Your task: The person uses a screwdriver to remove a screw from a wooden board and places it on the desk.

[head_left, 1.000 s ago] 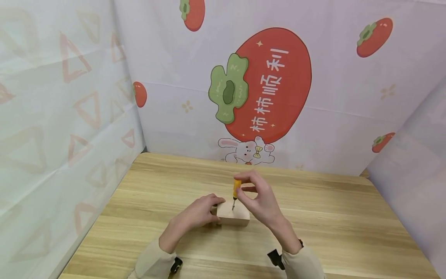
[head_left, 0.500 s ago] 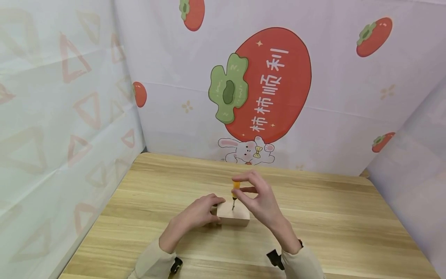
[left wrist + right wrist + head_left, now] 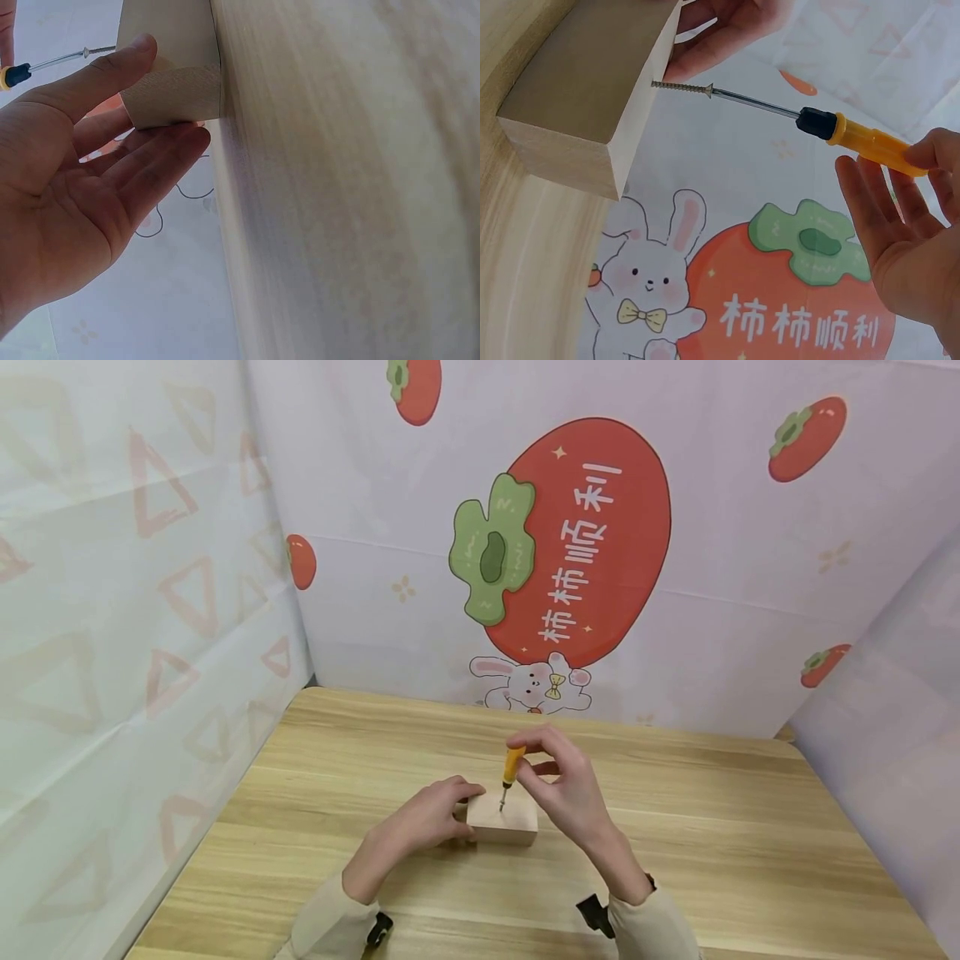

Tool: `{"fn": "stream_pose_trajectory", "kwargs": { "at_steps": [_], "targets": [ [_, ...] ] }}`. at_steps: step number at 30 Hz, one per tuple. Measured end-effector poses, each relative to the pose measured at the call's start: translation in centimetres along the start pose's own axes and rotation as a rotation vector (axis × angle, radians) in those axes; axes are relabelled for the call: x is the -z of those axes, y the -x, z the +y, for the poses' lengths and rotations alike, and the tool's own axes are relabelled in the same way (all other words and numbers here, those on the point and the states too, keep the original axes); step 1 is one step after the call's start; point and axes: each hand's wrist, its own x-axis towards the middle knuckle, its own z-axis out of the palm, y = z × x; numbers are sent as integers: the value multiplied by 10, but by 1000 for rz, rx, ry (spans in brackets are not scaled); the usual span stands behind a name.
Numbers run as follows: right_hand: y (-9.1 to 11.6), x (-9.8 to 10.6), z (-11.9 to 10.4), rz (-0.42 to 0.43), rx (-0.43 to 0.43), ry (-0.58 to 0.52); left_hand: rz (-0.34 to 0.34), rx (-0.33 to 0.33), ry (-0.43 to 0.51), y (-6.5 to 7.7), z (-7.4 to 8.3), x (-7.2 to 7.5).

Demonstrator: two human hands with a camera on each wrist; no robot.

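Note:
A pale wooden block (image 3: 487, 814) lies on the table. My left hand (image 3: 427, 817) grips its left end, thumb on the near side and fingers on the far side, as the left wrist view also shows. A threaded screw (image 3: 682, 87) stands in the block's top face, most of its shank exposed. The tip of a screwdriver (image 3: 874, 142) with a yellow handle and black collar meets the screw's head. My right hand (image 3: 562, 785) holds the handle near its end between thumb and fingers. The screwdriver tilts slightly to the right in the head view.
The wood-grain table (image 3: 712, 843) spreads around the block. A white cloth backdrop (image 3: 360, 627) with printed red persimmons and a rabbit rises behind the table, and a similar cloth (image 3: 150, 710) hangs along the left side. Black straps sit at both wrists.
The screwdriver's handle end has swung from nearly upright to a slight rightward tilt, and my right hand has shifted a little right with it. The left hand and block stay in place.

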Motion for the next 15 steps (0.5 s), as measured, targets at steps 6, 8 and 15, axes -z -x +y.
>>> {"fn": "stream_pose_trajectory", "kwargs": {
  "at_steps": [6,8,15],
  "targets": [
    [1,-3,1,-2,13,-14,5,-6,-1,0,0,0],
    [0,-3,1,7,17,-12,4,-6,-7,0,0,0],
    [-1,-2,1,-65,21,-53,-14,16,28,0,2,1]
  ]
}}
